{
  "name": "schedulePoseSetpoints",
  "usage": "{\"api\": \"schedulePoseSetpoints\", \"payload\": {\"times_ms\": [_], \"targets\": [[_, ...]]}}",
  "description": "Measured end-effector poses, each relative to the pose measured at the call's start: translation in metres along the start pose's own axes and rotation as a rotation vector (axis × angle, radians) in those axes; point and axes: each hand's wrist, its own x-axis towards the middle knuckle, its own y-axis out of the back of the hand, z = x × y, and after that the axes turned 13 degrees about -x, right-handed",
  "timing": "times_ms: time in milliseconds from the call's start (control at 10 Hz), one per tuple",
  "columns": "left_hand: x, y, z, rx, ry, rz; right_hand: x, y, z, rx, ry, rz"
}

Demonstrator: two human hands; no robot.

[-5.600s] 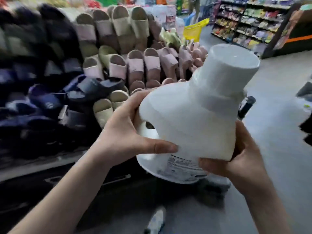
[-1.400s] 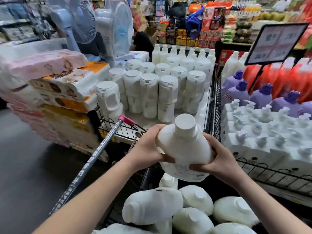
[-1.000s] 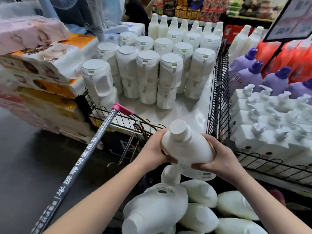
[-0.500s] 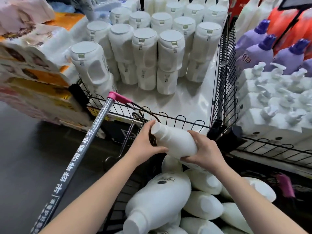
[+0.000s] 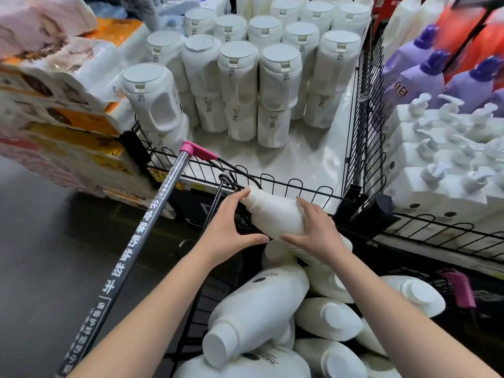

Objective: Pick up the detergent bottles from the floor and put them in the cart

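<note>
So a second and a half ago the detergent bottle [image 5: 272, 214] is upright up in front of the shelf jugs. Now it's tipped over on its side, cap pointing away and to the left, and it's come way down. It sits just over the pile of bottles [image 5: 259, 304] already lying in the cart [image 5: 152, 227], right below both hands. My read: this one's basically delivered and only needs letting go.

The left hand [image 5: 229, 227] has its fingers stretched up along the neck toward the cap, thumb hooked under the body. The right hand [image 5: 316, 233] wraps the fat end, fingers over the top, thumb underneath. Both have a real hold on it. Both arms reach forward and down, wrists angled in toward each other.
</note>
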Motion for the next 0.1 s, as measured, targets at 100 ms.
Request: {"api": "schedulePoseSetpoints", "payload": {"times_ms": [100], "targets": [[-0.0061,0.0078,0.01,-0.032,0.004,-0.004,-0.0181,0.0227,-0.0059,0.292,0.011,0.123]]}}
